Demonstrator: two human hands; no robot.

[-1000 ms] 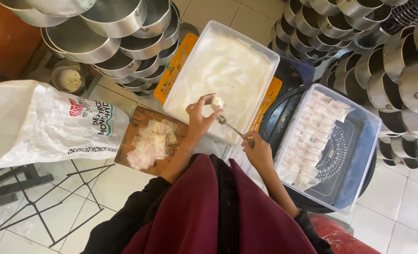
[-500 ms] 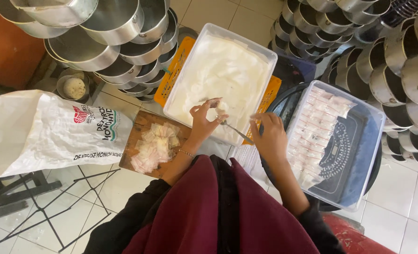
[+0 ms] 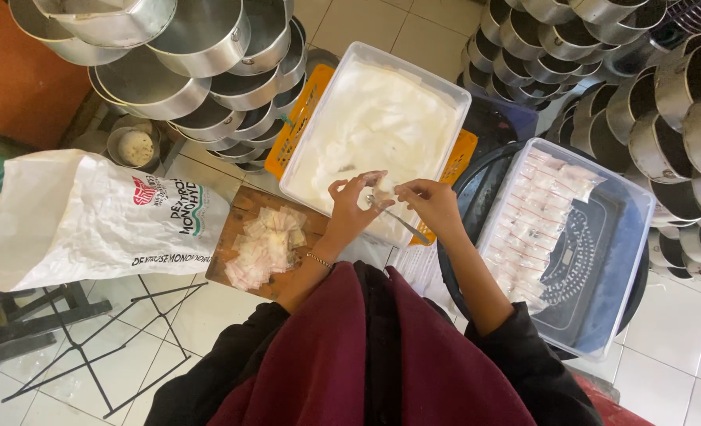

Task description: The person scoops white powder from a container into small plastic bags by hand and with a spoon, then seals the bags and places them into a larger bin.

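My left hand [image 3: 350, 207] and my right hand [image 3: 433, 207] meet over the near edge of a clear tub of white powder [image 3: 382, 118]. Between their fingertips they pinch a small clear plastic bag [image 3: 380, 189]. My right hand also holds a thin metal spoon [image 3: 402, 225], its handle pointing toward me. A wooden board [image 3: 244, 213] to the left carries a heap of small filled bags [image 3: 265, 246]. To the right, a clear bin [image 3: 603, 260] holds rows of small bags [image 3: 544, 213] along its left side.
Stacks of round metal pans [image 3: 193, 71] hang over the upper left, and more pans [image 3: 650, 87] fill the upper right. A large white sack [image 3: 82, 221] lies at the left. An orange crate [image 3: 299, 126] sits under the tub. White floor tiles surround a black wire frame [image 3: 90, 347].
My right hand has moved left from beside the bin to join my left hand at the small bag. My left hand has stayed over the tub's near edge.
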